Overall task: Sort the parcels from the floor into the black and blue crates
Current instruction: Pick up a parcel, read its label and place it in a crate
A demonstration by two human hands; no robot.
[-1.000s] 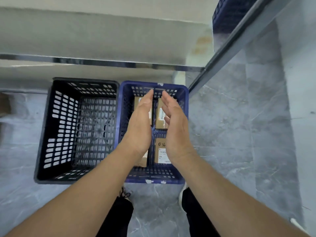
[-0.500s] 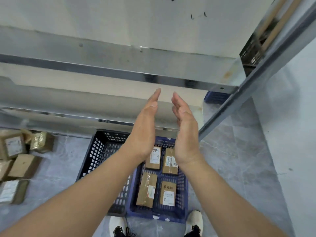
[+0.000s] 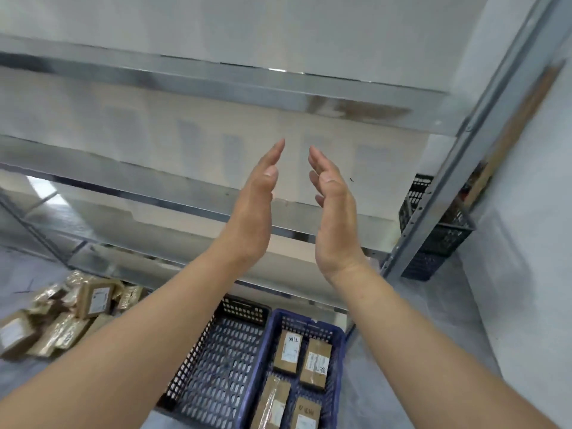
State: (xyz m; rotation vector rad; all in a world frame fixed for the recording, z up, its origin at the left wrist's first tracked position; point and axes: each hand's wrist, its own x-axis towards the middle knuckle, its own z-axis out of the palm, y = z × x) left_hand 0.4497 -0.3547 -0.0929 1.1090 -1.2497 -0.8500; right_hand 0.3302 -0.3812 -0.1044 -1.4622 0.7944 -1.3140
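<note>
I am holding my left hand [image 3: 253,209] and my right hand [image 3: 335,218] up in front of the metal rack [image 3: 216,88], well above the crates; both are spread flat with straight fingers, palms facing each other with a gap between them, and neither is carrying anything.

I am judging the sorting as partly done; four parcels are lying inside the blue crate [image 3: 309,320], two at the far end [image 3: 288,351] [image 3: 316,363] and two at the near end [image 3: 272,404] [image 3: 306,413]; the black crate [image 3: 216,366], touching it on the left, is showing only bare mesh as far as I am seeing; a heap of parcels [image 3: 62,317] is waiting on the floor well off to my left, so most of the work is looking unfinished.

The crated parcels are lying flat, labels up, their long axes running from my side of the crate toward the rack; the near left one is leaning a little off that line; the heap is pointing every way, and I am not making out single axes there.
</note>
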